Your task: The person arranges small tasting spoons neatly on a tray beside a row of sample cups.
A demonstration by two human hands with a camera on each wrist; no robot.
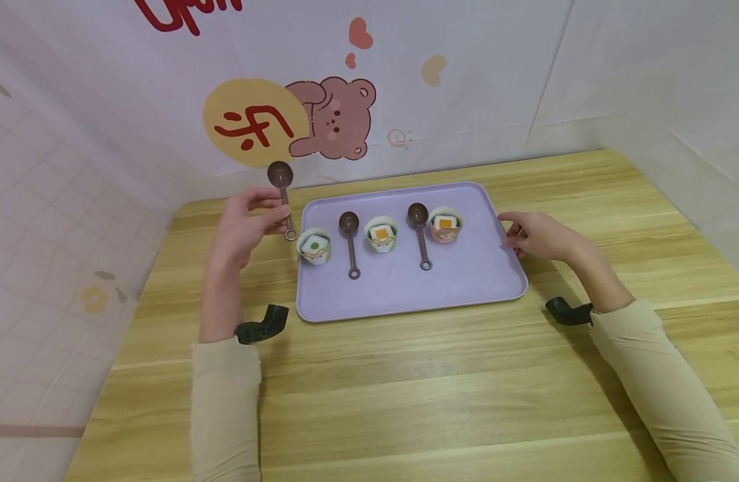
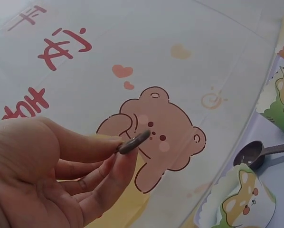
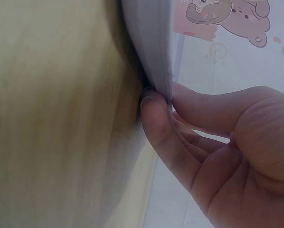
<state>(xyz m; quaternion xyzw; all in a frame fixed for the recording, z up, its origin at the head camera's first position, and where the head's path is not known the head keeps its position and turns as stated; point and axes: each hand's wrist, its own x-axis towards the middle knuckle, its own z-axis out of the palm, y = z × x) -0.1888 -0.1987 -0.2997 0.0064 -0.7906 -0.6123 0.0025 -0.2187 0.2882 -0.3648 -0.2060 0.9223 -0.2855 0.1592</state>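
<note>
My left hand pinches a brown measuring spoon by its handle, upright with the bowl at the top, just left of the tray. In the left wrist view the handle's ring end shows between thumb and fingers. The lilac tray lies on the table, and my right hand pinches its right rim between thumb and fingers. On the tray stand three paper baking cups: a left one, a middle one and a pink one. Two more brown spoons, one left and one right, lie between them.
Each cup holds a white block; the left block has a green dot, the others orange squares. Behind the wooden table hangs a white sheet printed with a bear. Black wrist mounts stick out inward from both forearms.
</note>
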